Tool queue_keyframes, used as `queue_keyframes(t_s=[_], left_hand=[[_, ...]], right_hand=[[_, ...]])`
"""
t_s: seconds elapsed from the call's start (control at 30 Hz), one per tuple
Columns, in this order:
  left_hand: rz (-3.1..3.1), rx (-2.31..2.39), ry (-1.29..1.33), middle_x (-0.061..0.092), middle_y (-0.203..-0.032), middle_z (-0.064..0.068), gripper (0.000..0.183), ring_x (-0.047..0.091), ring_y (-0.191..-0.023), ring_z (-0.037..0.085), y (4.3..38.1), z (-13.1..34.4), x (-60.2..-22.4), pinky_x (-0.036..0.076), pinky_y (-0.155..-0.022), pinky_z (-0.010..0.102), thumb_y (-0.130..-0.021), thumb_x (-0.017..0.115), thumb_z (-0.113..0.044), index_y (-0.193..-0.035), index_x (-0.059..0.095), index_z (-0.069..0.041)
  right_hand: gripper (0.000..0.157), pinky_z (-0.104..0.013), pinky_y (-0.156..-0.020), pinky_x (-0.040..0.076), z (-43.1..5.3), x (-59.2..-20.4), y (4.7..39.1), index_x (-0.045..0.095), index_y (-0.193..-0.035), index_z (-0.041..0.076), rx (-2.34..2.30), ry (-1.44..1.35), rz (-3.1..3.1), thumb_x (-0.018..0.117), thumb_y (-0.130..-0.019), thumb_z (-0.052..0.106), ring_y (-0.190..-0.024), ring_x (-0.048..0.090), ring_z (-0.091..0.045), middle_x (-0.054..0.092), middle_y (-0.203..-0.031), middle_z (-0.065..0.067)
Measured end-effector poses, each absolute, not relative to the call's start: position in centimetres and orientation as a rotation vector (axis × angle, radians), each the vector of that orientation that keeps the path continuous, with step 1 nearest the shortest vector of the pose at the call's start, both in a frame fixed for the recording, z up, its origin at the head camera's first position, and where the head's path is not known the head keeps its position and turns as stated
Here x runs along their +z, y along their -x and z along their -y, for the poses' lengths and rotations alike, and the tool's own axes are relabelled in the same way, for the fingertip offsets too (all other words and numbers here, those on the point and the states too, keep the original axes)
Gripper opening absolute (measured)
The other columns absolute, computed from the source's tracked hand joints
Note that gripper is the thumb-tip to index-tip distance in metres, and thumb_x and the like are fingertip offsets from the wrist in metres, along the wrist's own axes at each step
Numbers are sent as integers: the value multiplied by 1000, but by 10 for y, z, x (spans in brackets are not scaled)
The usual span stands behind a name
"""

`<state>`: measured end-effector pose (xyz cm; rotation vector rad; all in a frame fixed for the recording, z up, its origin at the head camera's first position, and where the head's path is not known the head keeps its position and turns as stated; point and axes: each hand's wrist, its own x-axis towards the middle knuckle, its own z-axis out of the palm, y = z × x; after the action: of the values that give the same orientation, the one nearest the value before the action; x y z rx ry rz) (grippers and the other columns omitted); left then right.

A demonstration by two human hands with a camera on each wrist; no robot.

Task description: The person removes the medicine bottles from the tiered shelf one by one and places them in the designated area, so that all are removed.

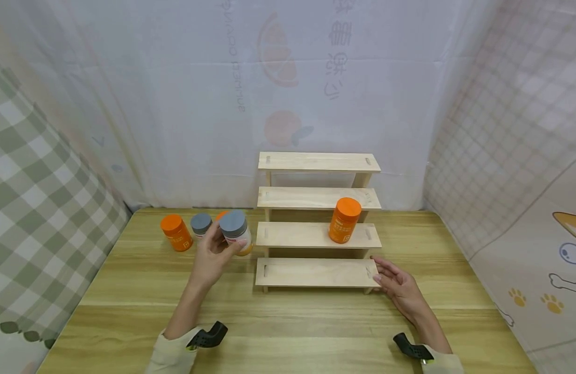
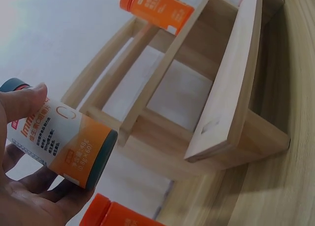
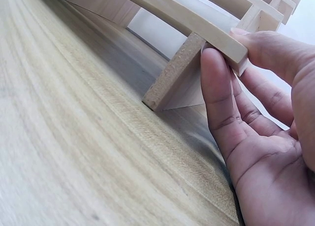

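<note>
My left hand (image 1: 212, 259) grips a white-and-orange pill bottle (image 1: 234, 231) with a grey lid, held up to the left of a stepped wooden rack (image 1: 316, 272). In the left wrist view, thumb and fingers wrap around the pill bottle (image 2: 64, 132), which is tilted with its printed label showing. My right hand (image 1: 402, 291) pinches the right end of the rack's lowest board (image 3: 216, 39), thumb above and a finger underneath. On the second board from the bottom, toward the right, stands an orange bottle (image 1: 345, 221).
Left of the rack, another orange bottle (image 1: 176, 233) and a grey-lidded bottle (image 1: 201, 224) stand on the wooden table (image 1: 306, 332). Behind my left hand, an orange lid (image 1: 220, 214) is partly hidden. A pale curtain (image 1: 175, 104) hangs along the table's back edge.
</note>
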<state>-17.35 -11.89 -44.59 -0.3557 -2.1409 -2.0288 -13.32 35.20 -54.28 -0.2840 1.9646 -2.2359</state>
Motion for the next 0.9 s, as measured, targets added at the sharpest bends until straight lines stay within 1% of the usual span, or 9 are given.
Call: queue_keyframes(t_s=[0.27, 0.47, 0.57, 0.7, 0.77, 0.9], left_hand=[[2155, -1995, 304, 64, -128, -6, 59, 63, -117, 5, 173, 130, -459, 52, -97, 15, -91, 76, -1, -144, 53, -8], [2179, -1972, 262, 63, -129, -6, 60, 62, -118, 2, 174, 136, -470, 52, -97, 14, -91, 76, -2, -145, 52, -7], [2190, -1980, 215, 63, -131, -1, 61, 62, -118, 1, 175, 138, -475, 52, -97, 14, -90, 77, -1, -145, 52, -7], [2215, -1985, 132, 62, -137, 11, 62, 61, -117, 0, 177, 140, -482, 50, -97, 12, -89, 77, -1, -146, 52, -6], [2229, -1988, 95, 60, -140, 15, 63, 60, -117, -1, 177, 141, -485, 49, -98, 11, -89, 77, 0, -146, 51, -7], [2251, -2019, 24, 59, -144, 15, 65, 58, -120, 1, 180, 142, -493, 48, -98, 11, -89, 76, 0, -148, 50, -11]], right_hand=[[55, -26, -80, 62, -352, -543, 134, 32, -155, -7, -2222, 273, -1983, 52, -105, -2, -105, 68, -6, 66, -123, 4], [55, -25, -80, 62, -352, -543, 134, 32, -155, -8, -2222, 277, -1986, 53, -105, -1, -105, 68, -5, 66, -123, 4], [55, -25, -80, 62, -352, -543, 134, 31, -155, -8, -2218, 283, -1987, 52, -105, -1, -105, 68, -5, 66, -123, 4], [56, -25, -80, 62, -353, -544, 134, 30, -156, -8, -2218, 288, -1983, 52, -105, -2, -105, 68, -5, 66, -124, 4], [56, -25, -80, 62, -353, -544, 134, 30, -156, -8, -2221, 287, -1982, 52, -105, -2, -105, 68, -6, 66, -124, 4], [55, -25, -80, 62, -353, -544, 134, 32, -156, -7, -2225, 283, -1979, 52, -105, -1, -106, 69, -6, 66, -124, 4]])
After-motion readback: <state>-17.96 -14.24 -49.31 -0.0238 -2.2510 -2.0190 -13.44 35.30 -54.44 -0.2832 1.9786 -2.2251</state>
